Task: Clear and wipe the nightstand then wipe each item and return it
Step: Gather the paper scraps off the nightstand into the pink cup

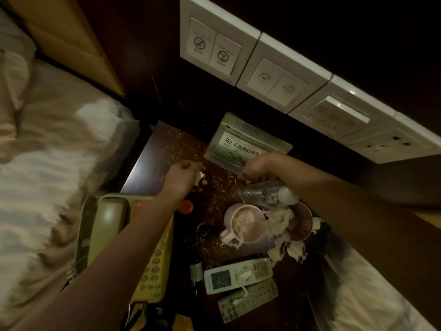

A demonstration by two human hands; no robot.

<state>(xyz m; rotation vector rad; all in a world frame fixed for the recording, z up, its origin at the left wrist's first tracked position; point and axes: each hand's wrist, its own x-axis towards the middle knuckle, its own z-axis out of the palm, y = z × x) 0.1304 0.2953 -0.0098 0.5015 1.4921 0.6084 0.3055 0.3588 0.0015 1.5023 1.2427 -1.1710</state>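
Nearest the person, below both forearms: two remotes lie side by side on the dark nightstand (167,149), a white one w/ a screen (237,274) and a grey one (248,301) just under it, each w/ a scrap of white tissue on top. A small dark bottle (196,271) lies just left of the white remote. Under the left forearm sits a beige landline phone (112,223) w/ yellowed keypad, handset in its cradle.

Between the two arms: a pink mug (243,223) w/ brownish residue inside, crumpled tissues (280,222) packed against its right side, and a round reddish dish (303,222) beyond those. More torn tissue lies just below the dish. An orange cap (186,206) sits just right of the left wrist.

Left hand (185,174) is curled, pinching a small white wad of tissue (199,176) just over the tabletop. Right hand (259,167) is curled too, fingers down; exactly what it grips can't be told. A clear plastic bottle (267,193) w/ white cap lies on its side right below that wrist.

Beyond the right hand, a pale tea pouch (241,142) w/ Chinese print leans at the back of the nightstand. Past it, a white switch & socket panel (274,77) runs along the dark wall
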